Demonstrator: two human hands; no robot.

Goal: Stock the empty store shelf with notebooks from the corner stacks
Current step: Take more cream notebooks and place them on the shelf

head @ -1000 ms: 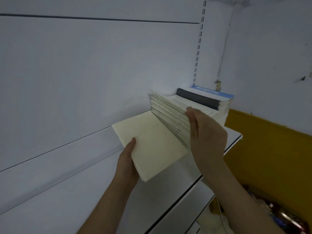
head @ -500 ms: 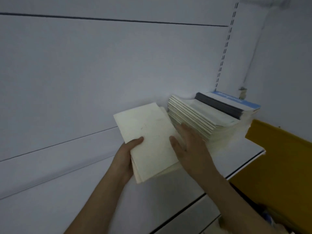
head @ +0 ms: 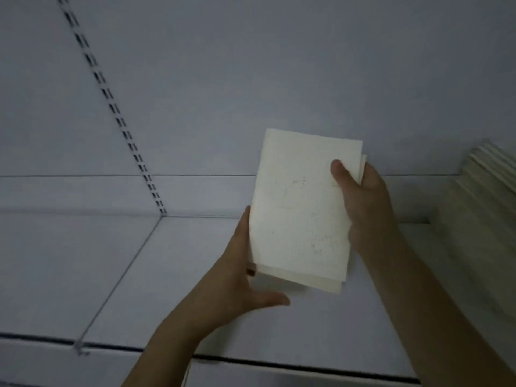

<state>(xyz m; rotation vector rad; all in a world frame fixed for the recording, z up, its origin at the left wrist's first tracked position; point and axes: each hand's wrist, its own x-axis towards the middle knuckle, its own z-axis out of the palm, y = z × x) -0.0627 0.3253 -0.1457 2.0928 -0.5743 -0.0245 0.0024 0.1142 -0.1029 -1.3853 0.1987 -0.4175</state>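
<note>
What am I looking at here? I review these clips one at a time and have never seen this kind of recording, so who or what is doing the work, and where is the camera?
There is no machine: a person works with two bare hands. The one picture comes from a wide-angle camera worn on the person's head, looking forward and down. It shows a white store shelf with a white back panel and a slotted upright strip. At the right edge lies a stack of pale notebooks. The right hand grips a small batch of cream notebooks, thumb on the front cover. The left hand steadies the batch's left edge with straight fingers. The batch is held above the shelf, not yet set down.
</note>
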